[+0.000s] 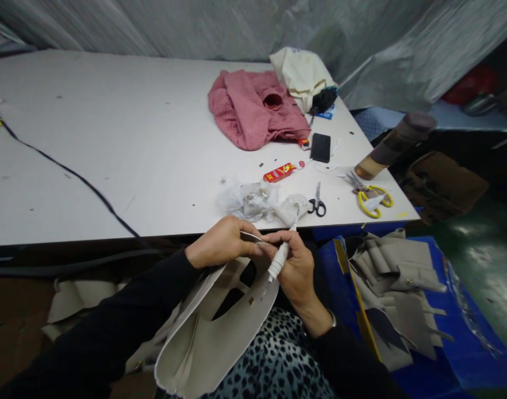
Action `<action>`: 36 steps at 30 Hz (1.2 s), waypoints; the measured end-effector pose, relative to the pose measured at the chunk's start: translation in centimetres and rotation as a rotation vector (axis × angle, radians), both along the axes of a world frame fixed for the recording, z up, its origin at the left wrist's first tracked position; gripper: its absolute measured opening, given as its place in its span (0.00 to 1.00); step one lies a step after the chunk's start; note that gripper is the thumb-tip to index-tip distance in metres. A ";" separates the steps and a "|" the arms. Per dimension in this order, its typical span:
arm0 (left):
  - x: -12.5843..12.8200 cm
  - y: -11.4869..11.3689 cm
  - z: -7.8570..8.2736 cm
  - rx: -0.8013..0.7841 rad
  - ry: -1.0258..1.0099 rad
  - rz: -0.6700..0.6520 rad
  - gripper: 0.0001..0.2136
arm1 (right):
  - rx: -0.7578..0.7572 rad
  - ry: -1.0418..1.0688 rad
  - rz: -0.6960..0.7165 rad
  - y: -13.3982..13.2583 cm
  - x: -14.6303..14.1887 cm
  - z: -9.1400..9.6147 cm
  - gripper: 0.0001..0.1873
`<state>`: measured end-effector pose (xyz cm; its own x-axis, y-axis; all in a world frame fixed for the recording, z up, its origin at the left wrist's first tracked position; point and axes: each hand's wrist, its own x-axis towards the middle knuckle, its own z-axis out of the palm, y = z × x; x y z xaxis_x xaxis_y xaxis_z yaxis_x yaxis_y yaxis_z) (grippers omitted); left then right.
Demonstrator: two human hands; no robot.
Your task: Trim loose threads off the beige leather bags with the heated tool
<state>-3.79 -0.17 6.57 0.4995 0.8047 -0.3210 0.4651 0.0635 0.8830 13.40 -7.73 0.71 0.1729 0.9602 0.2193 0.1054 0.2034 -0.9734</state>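
Note:
A beige leather-like bag panel [237, 343] with cut-out openings and a small gold-coloured metal piece [251, 301] rests over my lap. At its upper edge my left hand [222, 242] is closed, pinching the material between thumb and fingers. Close beside it, my right hand [297, 266] is closed around a white-wrapped tool [279, 260], whose thin metal tip points down toward the panel. The right fingertips also meet the panel's edge near the left ones. What lies between the fingertips is hidden.
On the white table [91, 133] ahead lie clear plastic bags [253, 197], small black scissors [318, 205], yellow-handled scissors [372, 199], a red packet [278, 173], pink cloth [253, 111] and a bottle [395, 145]. A blue bin [465, 332] at right holds beige pieces [407, 310].

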 end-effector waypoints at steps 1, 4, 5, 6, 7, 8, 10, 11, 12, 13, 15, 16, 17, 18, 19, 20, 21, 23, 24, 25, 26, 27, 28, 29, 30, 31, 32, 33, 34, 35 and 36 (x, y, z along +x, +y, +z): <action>-0.2 0.3 0.0 -0.043 -0.029 0.018 0.06 | 0.005 -0.013 -0.012 0.1 0.4 -0.1 0.09; -2.2 2.0 0.2 -0.173 -0.113 0.122 0.06 | 0.012 0.018 -0.043 0.7 2.6 -0.2 0.16; -3.3 2.8 0.3 -0.212 -0.150 0.182 0.07 | 0.011 0.030 -0.047 1.0 3.5 -0.2 0.21; -4.3 3.6 0.2 -0.251 -0.205 0.259 0.08 | 0.010 0.027 -0.049 1.4 4.6 -0.2 0.26; -5.2 4.3 0.0 -0.283 -0.269 0.331 0.09 | 0.003 0.003 -0.055 1.8 5.5 -0.2 0.30; -5.9 4.9 -0.3 -0.309 -0.317 0.378 0.10 | -0.009 -0.035 -0.067 2.2 6.5 -0.2 0.31; -6.4 5.2 -1.0 -0.370 -0.330 0.381 0.09 | -0.039 -0.107 -0.121 3.0 7.9 -0.1 0.27; -6.1 4.9 -1.4 -0.402 -0.295 0.345 0.09 | -0.053 -0.137 -0.148 3.3 8.4 -0.2 0.24; -5.5 4.4 -1.8 -0.427 -0.246 0.295 0.09 | -0.065 -0.165 -0.171 3.6 8.8 -0.2 0.21; -4.7 3.7 -2.1 -0.435 -0.198 0.242 0.08 | -0.072 -0.195 -0.185 3.8 9.0 -0.3 0.18; -2.9 2.2 -2.4 -0.370 -0.139 0.151 0.08 | -0.073 -0.261 -0.191 4.1 9.1 -0.5 0.16; -2.1 1.5 -2.4 -0.316 -0.121 0.119 0.07 | -0.066 -0.293 -0.187 4.3 9.0 -0.5 0.15; -1.3 0.9 -2.3 -0.259 -0.102 0.093 0.06 | -0.055 -0.324 -0.183 4.4 8.9 -0.6 0.15; -0.7 0.4 -2.1 -0.199 -0.080 0.073 0.06 | -0.039 -0.358 -0.178 4.4 8.8 -0.6 0.15; -0.3 0.0 -1.9 -0.133 -0.052 0.056 0.05 | -0.019 -0.397 -0.173 4.5 8.7 -0.6 0.14; 0.1 -0.3 -1.7 -0.064 -0.020 0.037 0.04 | 0.007 -0.442 -0.168 4.6 8.6 -0.6 0.13; 0.3 -0.6 -1.5 0.006 0.015 0.014 0.04 | 0.037 -0.493 -0.162 4.6 8.6 -0.6 0.13; 0.7 -1.0 -1.5 0.141 0.075 -0.030 0.05 | 0.095 -0.599 -0.142 4.8 8.5 -0.6 0.13; 0.9 -1.1 -1.6 0.192 0.099 -0.046 0.05 | 0.123 -0.651 -0.127 4.9 8.5 -0.6 0.13; 1.1 -1.3 -1.8 0.228 0.117 -0.055 0.05 | 0.149 -0.705 -0.110 4.9 8.5 -0.6 0.14; 1.3 -1.4 -2.1 0.252 0.125 -0.061 0.05 | 0.173 -0.763 -0.091 5.0 8.5 -0.6 0.14; 1.4 -1.5 -2.5 0.265 0.125 -0.063 0.05 | 0.194 -0.824 -0.072 5.1 8.5 -0.5 0.14; 1.6 -1.5 -2.9 0.264 0.121 -0.063 0.06 | 0.215 -0.885 -0.058 5.2 8.4 -0.4 0.14; 1.8 -1.6 -3.2 0.250 0.113 -0.059 0.06 | 0.234 -0.948 -0.049 5.3 8.3 -0.2 0.14; 2.0 -1.5 -3.5 0.225 0.106 -0.052 0.06 | 0.248 -1.012 -0.041 5.4 8.2 0.0 0.15; 2.1 -1.4 -3.6 0.195 0.103 -0.041 0.06 | 0.258 -1.074 -0.034 5.6 8.0 0.3 0.16; 2.2 -1.3 -3.8 0.166 0.104 -0.027 0.05 | 0.267 -1.130 -0.031 5.8 7.8 0.6 0.18; 2.2 -1.2 -3.8 0.141 0.105 -0.007 0.04 | 0.276 -1.177 -0.031 6.0 7.6 0.8 0.20; 2.2 -1.1 -3.8 0.120 0.102 0.012 0.03 | 0.285 -1.210 -0.031 6.3 7.4 1.1 0.21; 2.2 -1.0 -3.8 0.103 0.098 0.029 0.03 | 0.295 -1.226 -0.027 6.4 7.3 1.2 0.22; 2.1 -0.9 -3.8 0.090 0.093 0.043 0.03 | 0.304 -1.226 -0.022 6.6 7.3 1.3 0.21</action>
